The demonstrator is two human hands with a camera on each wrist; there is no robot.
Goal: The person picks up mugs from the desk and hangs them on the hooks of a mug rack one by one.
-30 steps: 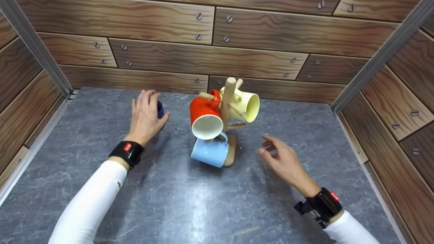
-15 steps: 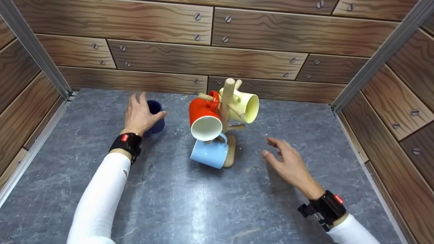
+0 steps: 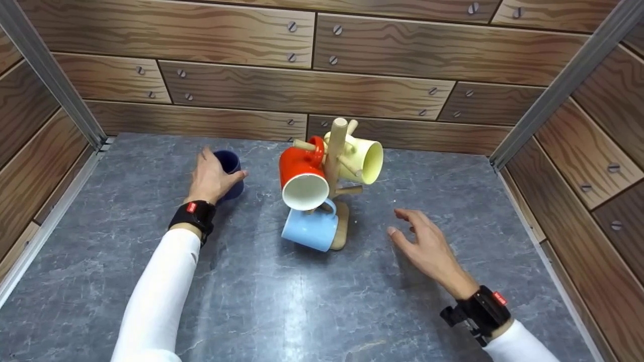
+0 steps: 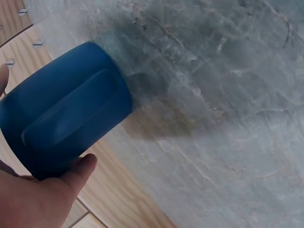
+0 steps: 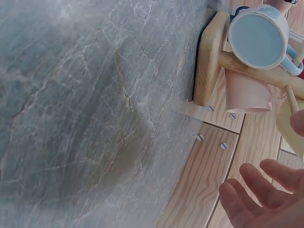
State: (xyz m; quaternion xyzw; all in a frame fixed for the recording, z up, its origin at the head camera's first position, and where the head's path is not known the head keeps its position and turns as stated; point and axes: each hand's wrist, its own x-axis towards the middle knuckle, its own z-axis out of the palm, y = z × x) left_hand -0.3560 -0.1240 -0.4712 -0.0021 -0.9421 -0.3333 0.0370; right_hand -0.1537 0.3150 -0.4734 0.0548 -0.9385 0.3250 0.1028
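My left hand (image 3: 209, 176) is at a dark blue mug (image 3: 234, 193) standing on the grey tabletop. It grips the mug near the rim, thumb on the near side and fingers around the far left. The left wrist view shows the mug's handle (image 4: 71, 109) facing the camera and the thumb (image 4: 83, 171) against its side. To the right of the mug rack (image 3: 341, 226), my right hand (image 3: 427, 246) hovers with loosely bent fingers and holds nothing. The wooden rack carries a red mug (image 3: 297, 163), a light yellow mug (image 3: 359, 156) and a light blue mug (image 3: 312, 229).
On the rack's far side hangs a pink mug (image 5: 247, 92), hidden in the head view. A bare peg (image 3: 349, 190) sticks out to the right, low on the post. Wood-patterned walls (image 3: 241, 85) with metal corner posts (image 3: 553, 95) enclose the tabletop (image 3: 261, 311).
My left hand has come down over the dark blue mug and closed round it, with the wrist shifting slightly right lately. The right hand has barely moved; the rack and its mugs stay put.
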